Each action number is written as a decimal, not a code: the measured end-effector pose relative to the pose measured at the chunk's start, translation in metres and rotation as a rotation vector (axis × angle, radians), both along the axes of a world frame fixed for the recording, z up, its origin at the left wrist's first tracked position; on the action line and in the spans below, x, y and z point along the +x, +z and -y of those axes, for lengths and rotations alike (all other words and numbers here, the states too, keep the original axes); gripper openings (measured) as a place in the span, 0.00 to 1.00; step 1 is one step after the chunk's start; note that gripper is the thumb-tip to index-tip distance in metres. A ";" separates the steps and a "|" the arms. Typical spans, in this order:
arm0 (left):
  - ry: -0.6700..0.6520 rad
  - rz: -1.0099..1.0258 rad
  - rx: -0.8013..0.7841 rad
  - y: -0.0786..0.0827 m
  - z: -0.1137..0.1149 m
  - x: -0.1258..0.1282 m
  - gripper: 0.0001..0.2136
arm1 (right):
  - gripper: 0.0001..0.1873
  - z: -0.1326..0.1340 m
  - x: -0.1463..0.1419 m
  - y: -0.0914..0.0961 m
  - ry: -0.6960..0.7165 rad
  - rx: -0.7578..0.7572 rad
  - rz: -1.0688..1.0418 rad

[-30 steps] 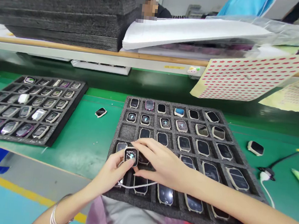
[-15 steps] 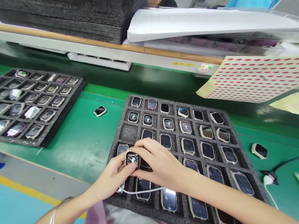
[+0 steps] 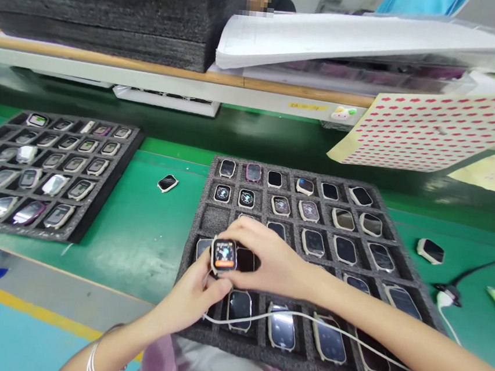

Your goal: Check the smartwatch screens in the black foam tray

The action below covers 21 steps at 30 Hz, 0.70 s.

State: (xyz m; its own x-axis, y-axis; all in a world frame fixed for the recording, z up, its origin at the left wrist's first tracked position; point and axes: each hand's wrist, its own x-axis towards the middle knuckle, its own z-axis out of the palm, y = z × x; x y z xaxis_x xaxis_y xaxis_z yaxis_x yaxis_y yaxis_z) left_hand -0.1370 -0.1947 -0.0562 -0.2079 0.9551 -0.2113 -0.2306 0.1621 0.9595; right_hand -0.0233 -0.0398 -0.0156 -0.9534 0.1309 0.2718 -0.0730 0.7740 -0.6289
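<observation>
Both hands meet over the near-left part of a dark foam tray (image 3: 203, 219) that lies on the green table (image 3: 147, 228).

Left hand (image 3: 193, 294): comes up from the near edge, thumb and fingers closed on the lower side of a small smartwatch body (image 3: 224, 254). Grip is grasping the watch from below and from the left.

Right hand (image 3: 267, 257): reaches in from the right, forearm lying across the tray's near rows. Its fingers curl over the top and right side of the same watch; grip closed on it as well.

The watch is held just above the tray, between the two hands, tilted up toward the camera. Its screen is lit, with an orange band along the bottom. A thin white cable (image 3: 305, 318) runs from under the watch to the right across the near row of the tray, toward a white plug (image 3: 443, 297) on the table.

Tray cells hold many more watch bodies, most with dark screens, several in the far rows lit.

Loose watch (image 3: 167, 183) on the table left of the tray; another (image 3: 431, 251) to its right. A second tray (image 3: 98, 194) of watches sits at far left. A sheet of red stickers (image 3: 431, 133) hangs at far right.
</observation>
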 end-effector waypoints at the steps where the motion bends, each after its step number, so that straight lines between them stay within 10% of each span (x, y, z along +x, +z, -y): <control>1: -0.029 -0.011 0.006 0.000 0.000 0.000 0.21 | 0.18 -0.006 -0.006 -0.002 -0.042 -0.038 -0.031; 8: -0.038 0.032 -0.076 -0.006 0.000 0.002 0.21 | 0.21 -0.023 -0.041 -0.027 -0.168 0.253 0.125; 14: -0.034 0.045 -0.046 -0.006 0.001 0.002 0.19 | 0.14 -0.023 -0.011 -0.006 -0.235 0.514 0.294; 21: -0.088 0.066 -0.044 -0.008 -0.004 0.004 0.18 | 0.16 -0.030 -0.002 -0.015 -0.278 0.506 0.357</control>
State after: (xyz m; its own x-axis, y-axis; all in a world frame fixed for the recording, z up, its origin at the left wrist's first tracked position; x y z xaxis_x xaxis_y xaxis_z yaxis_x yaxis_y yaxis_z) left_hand -0.1334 -0.1910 -0.0639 -0.1076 0.9585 -0.2639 -0.2759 0.2263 0.9342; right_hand -0.0249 -0.0099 -0.0302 -0.9454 0.3236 0.0394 0.3161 0.9394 -0.1326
